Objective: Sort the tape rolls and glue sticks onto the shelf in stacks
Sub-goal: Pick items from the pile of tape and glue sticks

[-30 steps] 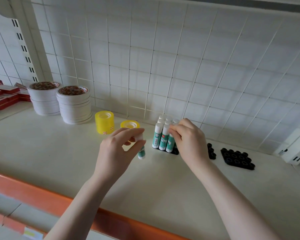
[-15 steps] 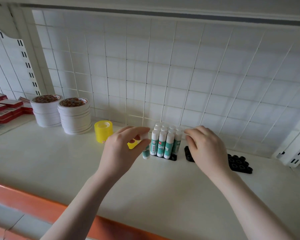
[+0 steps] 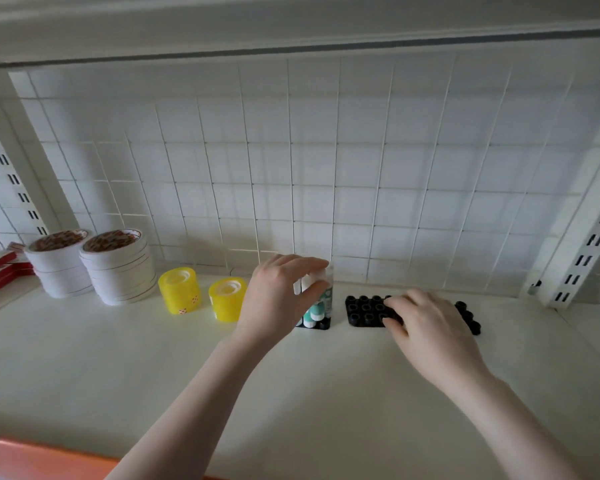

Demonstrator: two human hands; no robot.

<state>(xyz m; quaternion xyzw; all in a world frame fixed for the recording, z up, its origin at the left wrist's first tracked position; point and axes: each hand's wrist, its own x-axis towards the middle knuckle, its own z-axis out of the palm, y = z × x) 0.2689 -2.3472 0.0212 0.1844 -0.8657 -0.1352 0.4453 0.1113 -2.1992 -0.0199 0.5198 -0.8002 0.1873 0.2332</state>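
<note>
With glue sticks [image 3: 321, 299] under left hand [image 3: 278, 299]

Two tape stacks [image 3: 90, 268] far left on shelf [image 3: 153, 368]; two small rolls [image 3: 201, 297] right of them; glue sticks [image 3: 321, 299] next; socket tray [image 3: 366, 310] rightmost.

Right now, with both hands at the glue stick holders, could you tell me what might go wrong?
1. The left hand grips the upright glue sticks packed in their black holder; a sideways tug could tip several.
2. The right hand rests on the empty black tray, which might slide on the smooth shelf.
3. The left forearm passes close to a yellow tape roll and could knock it.
</note>
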